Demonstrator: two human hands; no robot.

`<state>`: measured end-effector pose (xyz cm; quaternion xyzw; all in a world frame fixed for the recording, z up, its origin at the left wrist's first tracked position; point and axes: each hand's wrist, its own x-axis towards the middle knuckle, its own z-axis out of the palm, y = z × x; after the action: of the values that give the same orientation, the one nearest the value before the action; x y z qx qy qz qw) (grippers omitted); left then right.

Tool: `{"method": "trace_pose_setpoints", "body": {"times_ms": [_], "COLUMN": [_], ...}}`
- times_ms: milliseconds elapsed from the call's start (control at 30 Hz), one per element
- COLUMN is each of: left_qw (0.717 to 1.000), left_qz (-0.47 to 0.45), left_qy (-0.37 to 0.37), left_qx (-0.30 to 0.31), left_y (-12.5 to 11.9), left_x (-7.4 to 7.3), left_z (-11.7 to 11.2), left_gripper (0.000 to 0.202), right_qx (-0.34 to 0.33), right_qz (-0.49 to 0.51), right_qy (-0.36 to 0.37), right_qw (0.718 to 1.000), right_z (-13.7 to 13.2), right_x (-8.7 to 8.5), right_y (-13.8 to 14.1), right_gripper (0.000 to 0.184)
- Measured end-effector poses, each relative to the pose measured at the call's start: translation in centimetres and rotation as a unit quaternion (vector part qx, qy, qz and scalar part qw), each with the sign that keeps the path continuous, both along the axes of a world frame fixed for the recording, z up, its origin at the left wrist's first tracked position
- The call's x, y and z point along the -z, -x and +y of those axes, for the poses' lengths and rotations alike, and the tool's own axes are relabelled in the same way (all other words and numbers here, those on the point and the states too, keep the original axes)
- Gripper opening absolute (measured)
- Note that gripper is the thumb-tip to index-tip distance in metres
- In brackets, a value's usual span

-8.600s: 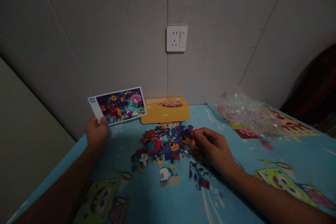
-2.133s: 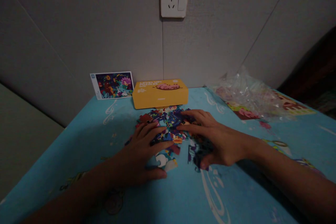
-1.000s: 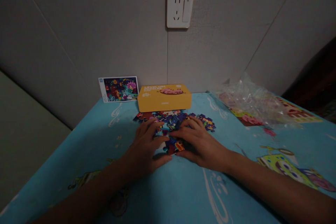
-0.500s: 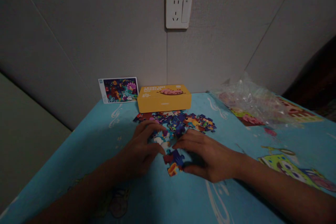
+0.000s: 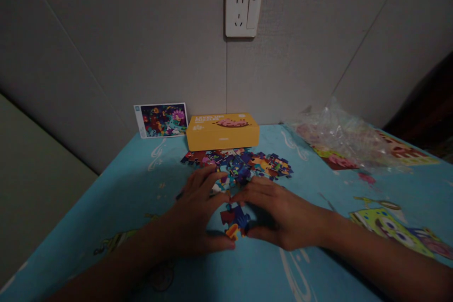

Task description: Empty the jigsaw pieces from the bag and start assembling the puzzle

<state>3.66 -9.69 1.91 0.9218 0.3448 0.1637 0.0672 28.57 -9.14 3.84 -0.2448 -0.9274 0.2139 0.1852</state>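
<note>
- Hands: left hand [image 5: 193, 217] and right hand [image 5: 274, 214] flat, loosely cupped around joined pieces [image 5: 234, 219], corralling them, nothing gripped.
- Pile [image 5: 244, 163]: loose, beyond fingertips.
- Box [image 5: 222, 131], card [image 5: 161, 119]: against wall for reference.

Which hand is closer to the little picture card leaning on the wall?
Left. The left hand lies on the table below and slightly right of the picture card. The right hand rests farther right, past the puzzle pieces.

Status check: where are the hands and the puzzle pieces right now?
Left hand and right hand flat on the tablecloth, framing a small puzzle cluster. Loose puzzle pieces lie beyond, before the yellow box. Nothing in between.
</note>
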Motion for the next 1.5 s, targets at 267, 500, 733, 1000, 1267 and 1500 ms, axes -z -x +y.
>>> {"method": "trace_pose_setpoints", "body": {"times_ms": [267, 500, 733, 1000, 1267, 1500], "left_qw": [1.0, 0.998, 0.996, 0.985, 0.99, 0.996], "left_qz": [0.008, -0.024, -0.055, -0.115, -0.103, -0.074], "left_qy": [0.008, 0.009, -0.023, -0.126, -0.1, -0.027], "left_qx": [0.012, 0.055, 0.059, 0.011, 0.007, 0.052], "left_y": [0.1, 0.1, 0.1, 0.5, 0.5, 0.4], "left_x": [-0.4, -0.9, -0.9, -0.7, -0.8, -0.8], "left_z": [0.0, -0.3, -0.3, 1.0, 0.8, 0.2], "left_gripper": [0.057, 0.047, 0.049, 0.028, 0.024, 0.008], "right_qx": [-0.005, -0.016, 0.004, 0.36, 0.343, 0.298], "right_qz": [-0.013, -0.005, 0.025, -0.013, 0.009, 0.147], "right_qy": [0.017, 0.002, -0.055, -0.162, -0.147, -0.092], "right_qw": [1.0, 1.0, 0.998, 0.919, 0.928, 0.939], "right_z": [-0.7, -1.1, -0.8, 3.8, 3.9, 2.8], "right_x": [-0.2, -0.4, -0.3, 1.6, 1.5, 0.6], "right_y": [0.5, 0.9, 0.7, -2.6, -2.4, -2.1], "right_gripper": [0.043, 0.032, 0.023, 0.026, 0.019, 0.006]}}
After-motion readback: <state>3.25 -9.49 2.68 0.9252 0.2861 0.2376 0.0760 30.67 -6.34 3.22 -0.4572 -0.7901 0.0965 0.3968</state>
